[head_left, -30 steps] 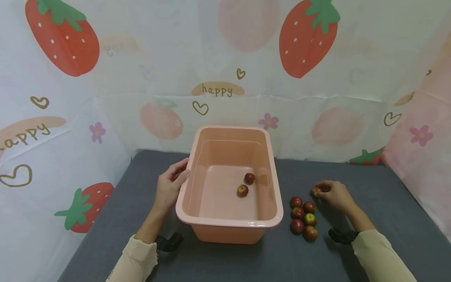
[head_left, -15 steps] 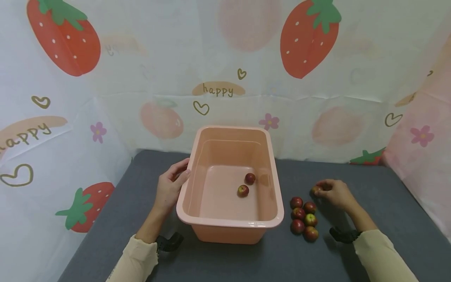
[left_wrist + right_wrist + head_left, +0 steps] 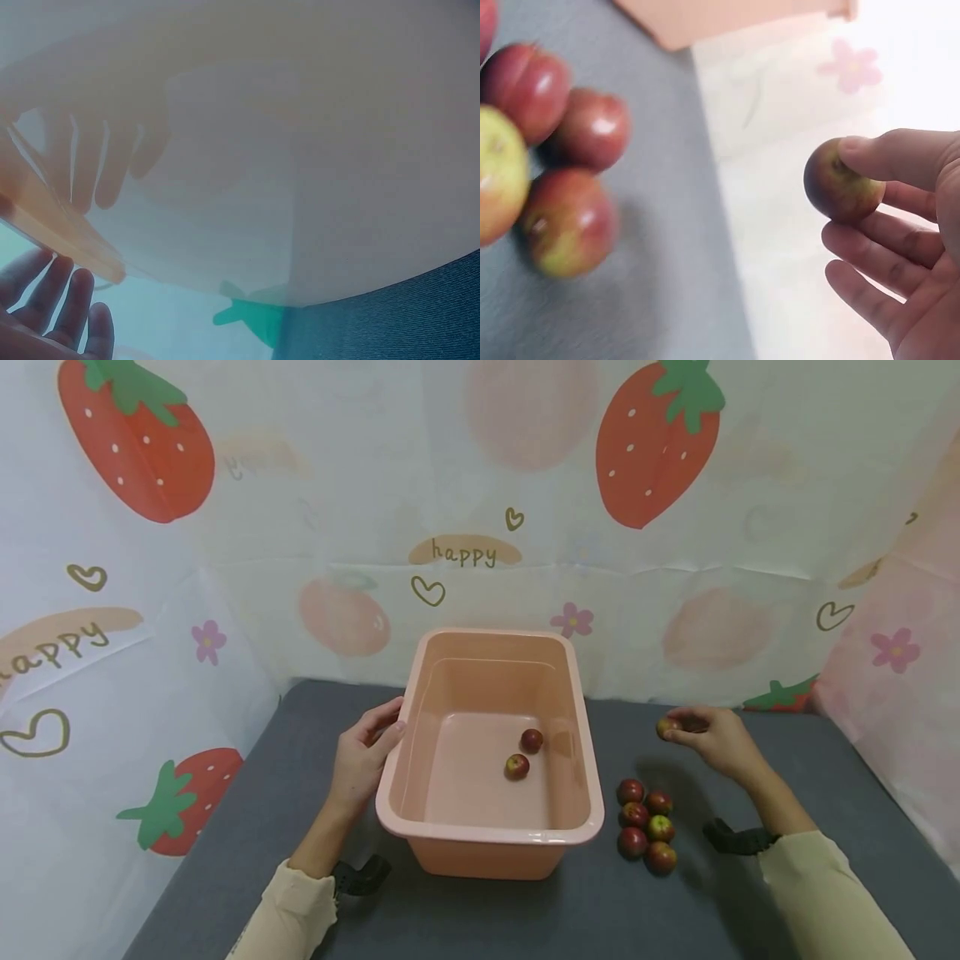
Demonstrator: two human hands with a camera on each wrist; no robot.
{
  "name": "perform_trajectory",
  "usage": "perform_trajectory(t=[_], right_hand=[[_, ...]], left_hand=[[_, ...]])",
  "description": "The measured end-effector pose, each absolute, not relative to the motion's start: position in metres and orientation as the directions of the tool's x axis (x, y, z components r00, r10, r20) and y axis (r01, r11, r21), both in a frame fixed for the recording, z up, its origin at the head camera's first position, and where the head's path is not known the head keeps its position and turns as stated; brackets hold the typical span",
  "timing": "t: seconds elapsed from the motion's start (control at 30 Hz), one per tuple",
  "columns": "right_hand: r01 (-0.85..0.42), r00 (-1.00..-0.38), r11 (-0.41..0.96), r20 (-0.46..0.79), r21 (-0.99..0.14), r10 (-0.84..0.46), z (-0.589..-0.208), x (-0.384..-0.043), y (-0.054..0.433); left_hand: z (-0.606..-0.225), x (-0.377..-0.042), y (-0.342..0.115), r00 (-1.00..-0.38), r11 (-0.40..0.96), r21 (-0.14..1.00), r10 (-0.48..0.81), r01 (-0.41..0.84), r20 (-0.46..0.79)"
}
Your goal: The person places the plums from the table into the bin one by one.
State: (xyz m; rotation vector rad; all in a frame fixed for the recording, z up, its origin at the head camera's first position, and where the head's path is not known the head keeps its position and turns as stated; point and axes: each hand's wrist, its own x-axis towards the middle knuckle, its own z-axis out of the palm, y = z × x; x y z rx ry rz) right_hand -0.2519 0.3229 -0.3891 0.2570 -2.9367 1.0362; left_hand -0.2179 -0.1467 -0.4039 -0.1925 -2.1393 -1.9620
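A small red-green apple [image 3: 667,727] is pinched between the thumb and fingers of my right hand [image 3: 718,742], raised off the table at the far right. The right wrist view shows this apple [image 3: 841,181] against the thumb and fingertips. My left hand [image 3: 363,758] holds the left rim of a pink plastic basin [image 3: 489,837], thumb at the rim and fingers outside it; its fingers [image 3: 73,307] show under the rim in the left wrist view. Inside the basin lie a dark red apple [image 3: 532,741] and a red-yellow apple [image 3: 517,767].
Several more apples [image 3: 633,815] stand in two columns on the grey tabletop [image 3: 570,914], right of the basin. A white cloth backdrop [image 3: 630,568] with printed strawberries rises behind the table and along both sides.
My right hand has lifted the apple from the table and moved it slightly away from me. The left hand, the basin and the other apples stay where they were.
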Motion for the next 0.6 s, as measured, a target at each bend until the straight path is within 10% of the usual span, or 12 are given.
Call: perform_trajectory(t=[0.6], right_hand=[[-0.322,-0.946,0.687,0.194,-0.651,-0.259,-0.322,-0.267,0.27]], left_hand=[[-0.405,-0.22,-0.147,-0.961,0.073,0.962,-0.066,0.262,0.267]])
